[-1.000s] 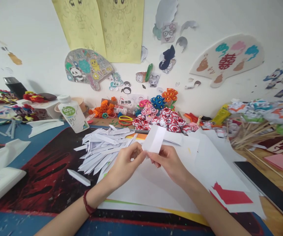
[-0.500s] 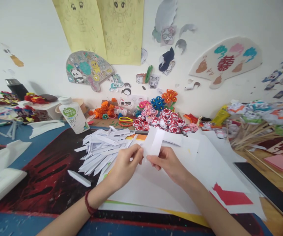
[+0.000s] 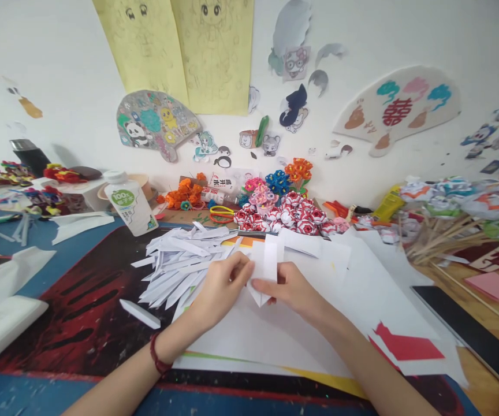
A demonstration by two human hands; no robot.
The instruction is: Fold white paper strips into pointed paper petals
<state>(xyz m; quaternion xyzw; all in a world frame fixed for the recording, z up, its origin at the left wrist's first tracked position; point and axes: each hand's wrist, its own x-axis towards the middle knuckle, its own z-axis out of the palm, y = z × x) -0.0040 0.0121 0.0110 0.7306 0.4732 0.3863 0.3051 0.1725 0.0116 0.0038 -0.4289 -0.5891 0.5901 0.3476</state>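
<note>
A small folded white paper (image 3: 268, 266) is held upright between my two hands, above the large white sheets (image 3: 253, 341). My left hand (image 3: 227, 283) pinches its left edge between thumb and fingers. On the other side my right hand (image 3: 295, 289) grips the lower right part, with the thumb across the front and the fingers behind. A pointed end of the paper shows below the right thumb. Left of the sheets lies a pile of folded white paper strips (image 3: 180, 260), and one loose strip (image 3: 140, 314) rests on the dark mat.
Behind the hands are red-and-white flowers (image 3: 297, 215), yellow-handled scissors (image 3: 222, 212) and a white bottle (image 3: 130, 203). A black flat object (image 3: 470, 335) and red paper (image 3: 408, 345) lie at the right. A white case (image 3: 4, 329) sits at the left.
The paper has come slightly lower, and its right part is folded in narrower. My right hand has shifted a little left, its thumb further across the paper. My left hand has barely moved.
</note>
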